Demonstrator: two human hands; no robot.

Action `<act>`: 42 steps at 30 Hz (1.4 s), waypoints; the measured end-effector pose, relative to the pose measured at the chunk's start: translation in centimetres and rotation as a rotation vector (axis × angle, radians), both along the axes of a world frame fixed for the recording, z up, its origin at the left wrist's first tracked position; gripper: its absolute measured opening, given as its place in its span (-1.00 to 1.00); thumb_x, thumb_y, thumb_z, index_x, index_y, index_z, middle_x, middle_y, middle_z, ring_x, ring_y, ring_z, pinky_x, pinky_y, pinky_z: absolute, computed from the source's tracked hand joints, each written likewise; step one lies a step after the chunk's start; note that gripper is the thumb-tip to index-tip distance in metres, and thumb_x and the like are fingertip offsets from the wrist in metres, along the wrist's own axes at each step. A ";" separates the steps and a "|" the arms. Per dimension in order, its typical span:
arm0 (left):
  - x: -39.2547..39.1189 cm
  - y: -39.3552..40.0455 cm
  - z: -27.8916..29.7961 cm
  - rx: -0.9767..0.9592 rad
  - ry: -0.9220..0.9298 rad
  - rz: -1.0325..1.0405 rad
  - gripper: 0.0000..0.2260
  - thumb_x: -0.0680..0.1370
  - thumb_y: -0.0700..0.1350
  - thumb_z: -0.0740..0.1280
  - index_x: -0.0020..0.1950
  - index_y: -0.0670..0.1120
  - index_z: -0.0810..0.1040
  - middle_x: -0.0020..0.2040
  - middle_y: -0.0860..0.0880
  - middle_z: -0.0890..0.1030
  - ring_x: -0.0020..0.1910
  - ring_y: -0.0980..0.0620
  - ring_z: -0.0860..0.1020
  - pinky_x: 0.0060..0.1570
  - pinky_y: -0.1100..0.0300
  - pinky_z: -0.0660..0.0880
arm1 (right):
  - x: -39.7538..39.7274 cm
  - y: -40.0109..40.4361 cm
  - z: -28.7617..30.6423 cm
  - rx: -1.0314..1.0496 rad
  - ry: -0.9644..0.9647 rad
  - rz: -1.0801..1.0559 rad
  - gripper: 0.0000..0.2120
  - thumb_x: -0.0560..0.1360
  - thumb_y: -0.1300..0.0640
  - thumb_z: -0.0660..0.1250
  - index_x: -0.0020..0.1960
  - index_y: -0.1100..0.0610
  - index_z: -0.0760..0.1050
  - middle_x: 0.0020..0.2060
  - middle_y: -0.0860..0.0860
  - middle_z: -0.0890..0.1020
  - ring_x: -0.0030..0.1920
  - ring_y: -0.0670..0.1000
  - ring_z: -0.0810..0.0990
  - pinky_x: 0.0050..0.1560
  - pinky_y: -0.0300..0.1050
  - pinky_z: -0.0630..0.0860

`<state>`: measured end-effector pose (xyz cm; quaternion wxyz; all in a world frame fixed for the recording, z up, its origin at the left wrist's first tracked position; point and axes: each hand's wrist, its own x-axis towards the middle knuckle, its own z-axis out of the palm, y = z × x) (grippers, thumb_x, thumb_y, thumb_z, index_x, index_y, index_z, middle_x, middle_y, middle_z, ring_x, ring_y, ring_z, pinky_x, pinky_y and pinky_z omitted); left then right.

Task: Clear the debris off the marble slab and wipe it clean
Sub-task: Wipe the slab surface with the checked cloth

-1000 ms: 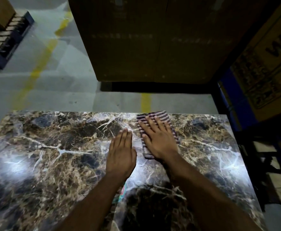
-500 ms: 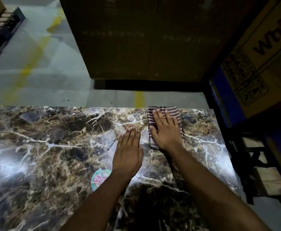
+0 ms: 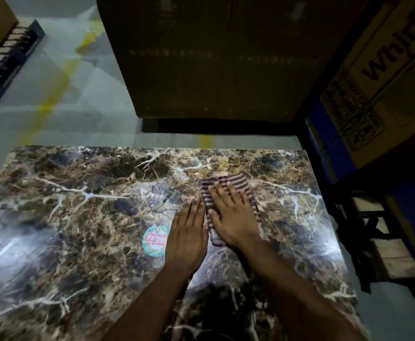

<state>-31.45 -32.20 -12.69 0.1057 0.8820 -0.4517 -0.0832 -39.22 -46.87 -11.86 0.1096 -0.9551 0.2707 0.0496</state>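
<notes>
Head view: the right hand [image 3: 233, 217] lies flat, fingers straight, pressing a folded striped cloth [image 3: 236, 185] onto the marble slab [image 3: 78, 217] toward its 1 o'clock corner. The left hand [image 3: 186, 239] rests open-palmed on the slab just beside it, at 9 o'clock of the cloth, partly covering a round sticker [image 3: 155, 239].
</notes>
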 end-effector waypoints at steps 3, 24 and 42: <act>-0.9 1.5 -0.1 0.008 0.009 -0.001 -0.50 0.68 0.05 0.00 0.62 -0.06 0.17 0.63 -0.03 0.17 0.60 -0.04 0.11 0.56 0.03 0.00 | -5.2 1.4 -0.2 0.004 0.021 -0.007 -0.37 0.64 -0.26 -0.18 0.66 -0.13 -0.14 0.65 -0.13 -0.06 0.64 0.00 -0.18 0.61 0.12 -0.23; -10.2 10.7 0.0 0.044 -0.012 -0.002 -0.48 0.65 0.05 0.00 0.60 -0.07 0.26 0.60 -0.06 0.25 0.58 -0.07 0.20 0.49 0.01 0.03 | -13.6 10.9 0.6 0.017 0.036 -0.011 -0.40 0.66 -0.26 -0.14 0.66 -0.16 -0.17 0.65 -0.12 -0.06 0.64 0.01 -0.20 0.60 0.12 -0.25; -16.3 16.8 0.0 0.023 -0.003 -0.044 -0.50 0.66 0.04 0.03 0.60 -0.06 0.26 0.60 -0.04 0.24 0.60 -0.05 0.16 0.52 0.00 0.02 | -18.7 15.9 0.5 0.014 0.013 -0.152 -0.39 0.66 -0.23 -0.12 0.67 -0.11 -0.11 0.65 -0.09 -0.04 0.65 0.05 -0.19 0.61 0.13 -0.21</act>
